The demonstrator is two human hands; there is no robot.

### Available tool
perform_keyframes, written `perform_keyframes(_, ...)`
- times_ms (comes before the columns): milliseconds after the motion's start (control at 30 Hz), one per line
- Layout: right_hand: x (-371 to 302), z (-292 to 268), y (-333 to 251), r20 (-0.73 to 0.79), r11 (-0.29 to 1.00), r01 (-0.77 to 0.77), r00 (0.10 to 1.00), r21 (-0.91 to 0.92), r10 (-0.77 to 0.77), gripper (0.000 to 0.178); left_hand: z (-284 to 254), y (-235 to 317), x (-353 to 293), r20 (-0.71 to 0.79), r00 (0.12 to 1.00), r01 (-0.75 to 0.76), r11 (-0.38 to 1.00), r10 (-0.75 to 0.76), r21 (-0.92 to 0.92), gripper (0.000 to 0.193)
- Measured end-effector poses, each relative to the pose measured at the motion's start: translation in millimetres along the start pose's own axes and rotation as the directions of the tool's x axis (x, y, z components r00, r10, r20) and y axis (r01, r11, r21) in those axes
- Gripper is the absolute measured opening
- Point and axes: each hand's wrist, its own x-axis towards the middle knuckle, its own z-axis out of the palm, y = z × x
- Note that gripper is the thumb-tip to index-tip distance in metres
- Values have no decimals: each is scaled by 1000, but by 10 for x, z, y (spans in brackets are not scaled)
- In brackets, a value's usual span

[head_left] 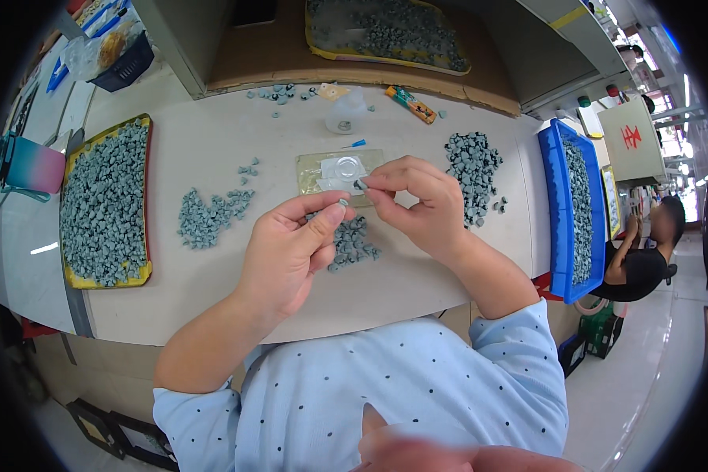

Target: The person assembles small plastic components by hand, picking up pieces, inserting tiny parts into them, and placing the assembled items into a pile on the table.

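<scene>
Between the thumb and forefinger of my left hand (pixel 295 240) is a small grey-green piece (pixel 344 202). Just above and to the right, my right hand (pixel 421 200) pinches a small dark-faced piece (pixel 359 185). The two pieces are apart. Beyond my fingertips lies a clear yellowish pad (pixel 311 175) bearing a small round clear dish (pixel 346 167). A blue-tipped dispensing needle (pixel 355 144) rests at the pad's far edge. Below my hands is a loose pile of grey-green pieces (pixel 354 245), partly hidden by my left hand.
More small pieces form a left pile (pixel 208 216) and a right pile (pixel 472 173). A yellow tray (pixel 144 271) full of them stands left, a blue bin (pixel 558 263) right. Farther back are a translucent bottle (pixel 344 114), an orange-green box (pixel 411 105) and a shelf (pixel 495 90). Someone sits at far right.
</scene>
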Motion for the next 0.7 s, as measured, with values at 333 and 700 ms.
perform_keyframes(333,-73,-52,55,19,976,216,976,1,-216,23,161,-6,38,-15,998,60,998,-60,2,17)
perform_keyframes(700,-80,-21,38,62,922,385,922,-40,-382,27,162,21,36,-31,977,211,978,-211,-6,29)
